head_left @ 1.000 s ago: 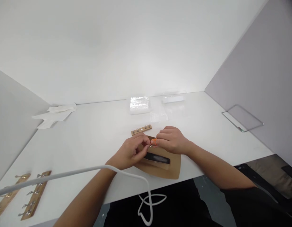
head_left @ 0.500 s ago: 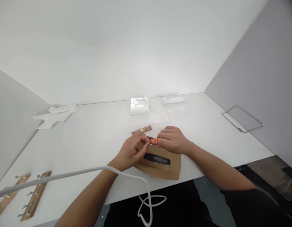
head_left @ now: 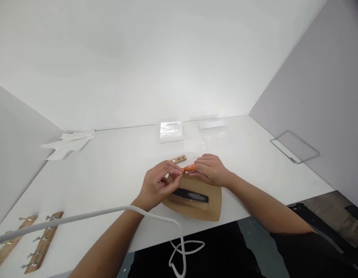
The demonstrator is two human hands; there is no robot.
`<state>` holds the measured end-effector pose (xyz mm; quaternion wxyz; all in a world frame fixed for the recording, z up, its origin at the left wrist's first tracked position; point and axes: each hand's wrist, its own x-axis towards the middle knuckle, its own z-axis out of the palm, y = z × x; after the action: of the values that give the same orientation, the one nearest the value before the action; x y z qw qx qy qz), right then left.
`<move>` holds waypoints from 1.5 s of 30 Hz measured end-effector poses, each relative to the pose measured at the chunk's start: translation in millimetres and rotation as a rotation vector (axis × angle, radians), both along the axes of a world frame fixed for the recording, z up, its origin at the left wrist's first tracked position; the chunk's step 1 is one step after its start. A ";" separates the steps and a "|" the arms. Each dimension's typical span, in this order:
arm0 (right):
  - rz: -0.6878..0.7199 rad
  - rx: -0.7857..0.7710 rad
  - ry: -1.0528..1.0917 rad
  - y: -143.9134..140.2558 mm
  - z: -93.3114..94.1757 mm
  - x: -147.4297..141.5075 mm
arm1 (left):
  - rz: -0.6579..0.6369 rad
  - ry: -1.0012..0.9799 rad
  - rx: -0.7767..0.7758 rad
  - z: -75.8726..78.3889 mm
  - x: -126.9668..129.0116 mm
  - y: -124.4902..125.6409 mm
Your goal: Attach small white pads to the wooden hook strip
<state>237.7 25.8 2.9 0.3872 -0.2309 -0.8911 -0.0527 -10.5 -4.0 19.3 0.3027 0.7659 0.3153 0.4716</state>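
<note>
My left hand (head_left: 157, 186) and my right hand (head_left: 211, 170) meet fingertip to fingertip above a tan card (head_left: 196, 206) that bears a black strip (head_left: 192, 195). An orange finger cot (head_left: 190, 168) covers one fingertip of my right hand. Between the two hands' fingertips there is something tiny, too small to make out. A short wooden strip with metal studs (head_left: 179, 158) lies just beyond the hands, partly hidden by my left fingers.
Two wooden racks with metal hooks (head_left: 36, 241) lie at the near left edge. White tissues (head_left: 69, 143) sit far left; clear plastic packs (head_left: 171, 130) and a clear box (head_left: 212, 121) at the back. A glass plate (head_left: 295, 146) leans right. A white cable (head_left: 109, 212) crosses my left arm.
Both hands have lifted slightly and shifted away from me; the left fingers have spread a little, and the orange fingertip now points left over the wooden strip's near end.
</note>
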 end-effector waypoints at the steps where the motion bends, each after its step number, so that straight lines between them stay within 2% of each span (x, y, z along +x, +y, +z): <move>1: 0.000 -0.007 0.003 0.5 -0.6 0.3 | -0.007 -0.002 0.008 0.5 0.0 0.8; 7: -0.009 -0.016 0.044 5.4 -2.3 5.3 | -0.034 0.028 0.089 -0.3 -0.4 4.7; 20: -0.207 -0.003 0.136 23.3 -6.5 26.6 | -0.171 0.166 0.020 -8.0 -3.5 2.4; 28: -0.212 -0.001 0.119 23.0 -7.8 26.9 | -0.182 0.344 0.163 -10.8 -7.0 6.7; 31: -0.218 -0.005 0.117 23.5 -8.6 27.5 | -0.167 0.393 0.190 -12.3 -8.3 7.6; 40: -0.209 -0.023 0.103 23.0 -7.8 27.2 | -0.061 0.507 0.134 -9.7 -9.8 6.8; 45: -0.177 -0.028 0.095 24.0 -10.8 27.8 | -0.057 0.548 0.088 -7.9 -8.7 5.3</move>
<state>265.5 49.8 -7.9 0.4194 -0.3161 -0.8486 -0.0634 -19.2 1.3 11.3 0.1855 0.8859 0.3429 0.2513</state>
